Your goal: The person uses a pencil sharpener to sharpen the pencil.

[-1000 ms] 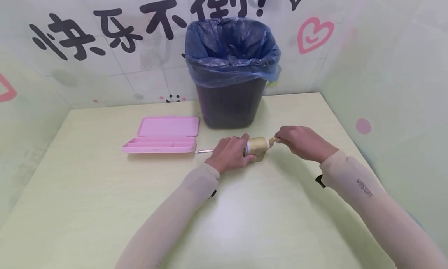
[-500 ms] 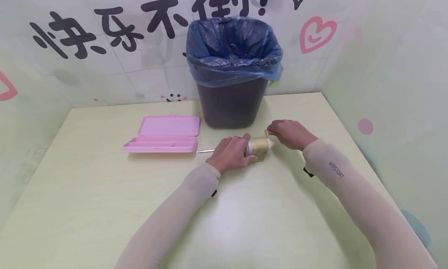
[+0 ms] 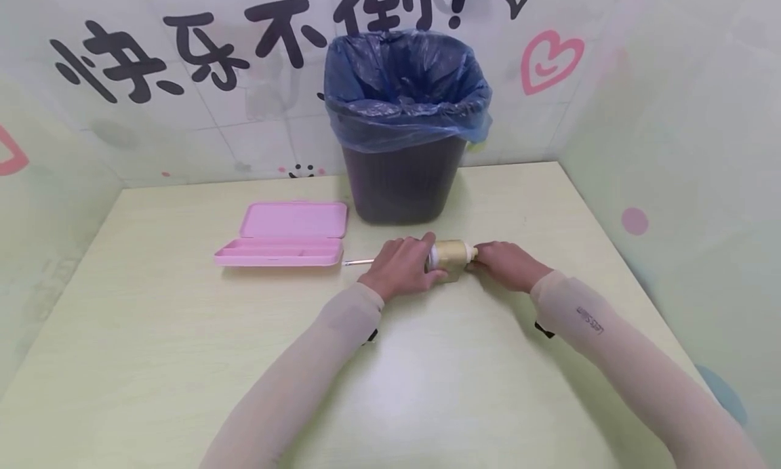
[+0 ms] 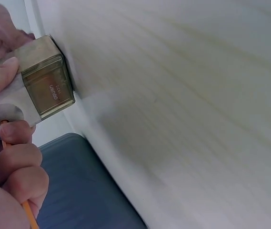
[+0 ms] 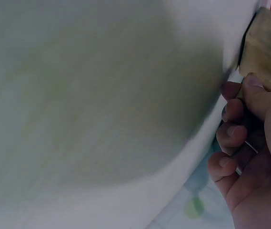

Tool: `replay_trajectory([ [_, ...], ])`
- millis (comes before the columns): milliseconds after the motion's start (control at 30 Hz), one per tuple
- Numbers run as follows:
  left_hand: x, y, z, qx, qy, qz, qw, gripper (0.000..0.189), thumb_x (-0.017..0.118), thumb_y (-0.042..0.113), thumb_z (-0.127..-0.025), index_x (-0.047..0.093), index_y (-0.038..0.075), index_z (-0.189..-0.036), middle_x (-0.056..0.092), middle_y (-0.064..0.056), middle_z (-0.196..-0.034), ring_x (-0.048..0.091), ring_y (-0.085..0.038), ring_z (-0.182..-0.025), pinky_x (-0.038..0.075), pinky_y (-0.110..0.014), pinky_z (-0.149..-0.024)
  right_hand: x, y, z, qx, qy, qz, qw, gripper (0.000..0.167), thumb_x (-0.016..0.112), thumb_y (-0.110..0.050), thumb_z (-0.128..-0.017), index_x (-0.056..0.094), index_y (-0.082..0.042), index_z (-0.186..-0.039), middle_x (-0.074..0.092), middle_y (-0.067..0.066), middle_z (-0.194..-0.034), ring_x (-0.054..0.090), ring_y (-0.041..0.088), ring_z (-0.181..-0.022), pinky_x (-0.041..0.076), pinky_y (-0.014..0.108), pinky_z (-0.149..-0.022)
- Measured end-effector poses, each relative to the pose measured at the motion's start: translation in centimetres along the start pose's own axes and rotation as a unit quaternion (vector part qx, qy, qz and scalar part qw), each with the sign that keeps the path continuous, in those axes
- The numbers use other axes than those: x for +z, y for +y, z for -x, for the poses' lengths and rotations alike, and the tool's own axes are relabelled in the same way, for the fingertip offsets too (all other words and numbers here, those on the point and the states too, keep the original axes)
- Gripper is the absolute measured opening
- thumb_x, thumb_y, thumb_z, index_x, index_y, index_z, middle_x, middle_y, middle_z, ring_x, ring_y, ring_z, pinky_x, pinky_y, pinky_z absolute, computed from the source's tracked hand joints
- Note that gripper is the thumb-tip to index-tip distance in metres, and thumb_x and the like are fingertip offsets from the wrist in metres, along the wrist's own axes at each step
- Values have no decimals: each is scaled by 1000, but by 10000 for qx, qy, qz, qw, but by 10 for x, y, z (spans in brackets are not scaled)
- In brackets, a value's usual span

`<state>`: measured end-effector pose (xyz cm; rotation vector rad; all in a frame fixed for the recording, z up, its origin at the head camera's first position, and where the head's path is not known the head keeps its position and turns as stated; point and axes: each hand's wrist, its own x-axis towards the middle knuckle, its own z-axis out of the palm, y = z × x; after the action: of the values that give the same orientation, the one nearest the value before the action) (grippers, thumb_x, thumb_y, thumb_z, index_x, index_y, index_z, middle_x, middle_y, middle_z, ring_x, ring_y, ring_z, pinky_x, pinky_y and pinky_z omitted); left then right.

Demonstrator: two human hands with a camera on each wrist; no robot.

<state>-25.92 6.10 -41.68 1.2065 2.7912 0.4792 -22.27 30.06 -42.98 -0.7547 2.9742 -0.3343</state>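
Note:
A yellowish hand-crank pencil sharpener [image 3: 451, 251] lies on the table. My left hand [image 3: 399, 269] steadies it, thumb against its body, while its curled fingers hold an orange pencil [image 4: 29, 215] running into the round hole of the sharpener's pale front. The pencil's rear end [image 3: 358, 262] sticks out left of that hand in the head view. My right hand [image 3: 508, 264] is at the sharpener's other end, pinching the small crank handle [image 5: 240, 93] between thumb and index finger. Fingers hide most of the crank. In the left wrist view the sharpener's dark see-through bin [image 4: 49, 88] shows.
An opened pink pencil case [image 3: 281, 252] lies left of the hands. Behind them stands a dark waste bin [image 3: 403, 184] lined with a blue bag, against a decorated wall. The light wooden table [image 3: 183, 360] has walls on both sides.
My right hand has circled with the crank: from the right of the sharpener, up and left, then down to lower at its end. The left hand and sharpener stay in place.

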Motion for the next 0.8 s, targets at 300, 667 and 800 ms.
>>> replay_trajectory([
  [300,2,1,0,-88,-59,67,9999,45,71,51,-88,52,14,-105,57,2,-74,55,-15,-62,44,-31,-56,-7,-17,28,-614,187,190,9978,12,71,-10,-91,64,-13,-82,56,-7,-75,53,11,-66,49,36,-65],
  [667,3,2,-1,-100,10,123,9999,47,72,51,-87,53,13,-107,58,1,-75,56,-15,-63,44,-31,-57,-51,-25,38,-670,619,219,9956,4,67,-10,-95,70,-11,-93,61,-6,-82,52,7,-66,50,35,-63],
  [800,2,1,-1,-79,-5,191,9998,48,71,51,-88,53,11,-109,58,1,-76,56,-15,-64,45,-31,-58,-58,-22,33,-622,696,205,9954,3,67,-9,-95,70,-9,-94,59,-7,-82,51,7,-64,50,34,-62],
])
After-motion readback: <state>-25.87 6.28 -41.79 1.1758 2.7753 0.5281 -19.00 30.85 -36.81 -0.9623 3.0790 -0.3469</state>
